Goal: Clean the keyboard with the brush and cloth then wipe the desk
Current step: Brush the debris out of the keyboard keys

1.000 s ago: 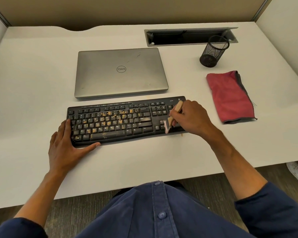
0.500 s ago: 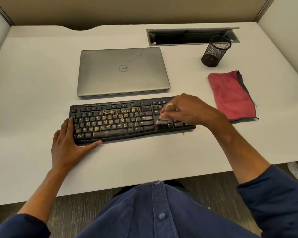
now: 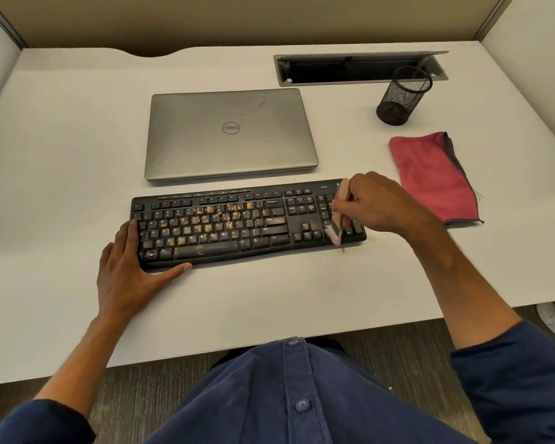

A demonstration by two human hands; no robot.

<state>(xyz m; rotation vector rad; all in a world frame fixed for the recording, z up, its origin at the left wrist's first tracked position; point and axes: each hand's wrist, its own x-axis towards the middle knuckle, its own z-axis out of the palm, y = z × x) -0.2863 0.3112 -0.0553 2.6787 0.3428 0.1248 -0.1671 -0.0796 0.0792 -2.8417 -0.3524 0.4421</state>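
A black keyboard (image 3: 244, 224) lies across the white desk (image 3: 269, 299), with orange-brown crumbs scattered over its middle keys. My right hand (image 3: 377, 201) grips a small wooden-handled brush (image 3: 337, 216); its pale bristles touch the keys at the keyboard's right end. A few crumbs lie on the desk just below the bristles. My left hand (image 3: 127, 274) rests flat at the keyboard's left front corner, fingers on the end and thumb along the front edge. A folded red cloth (image 3: 431, 176) lies on the desk to the right of my right hand.
A shut silver laptop (image 3: 229, 134) sits just behind the keyboard. A black mesh pen cup (image 3: 401, 96) stands at the back right, next to an open cable slot (image 3: 359, 70). Partition walls enclose the desk on three sides.
My right hand has swept the brush from the keys left of the number pad rightwards and towards me, to the keyboard's right front end. The left hand has stayed put.
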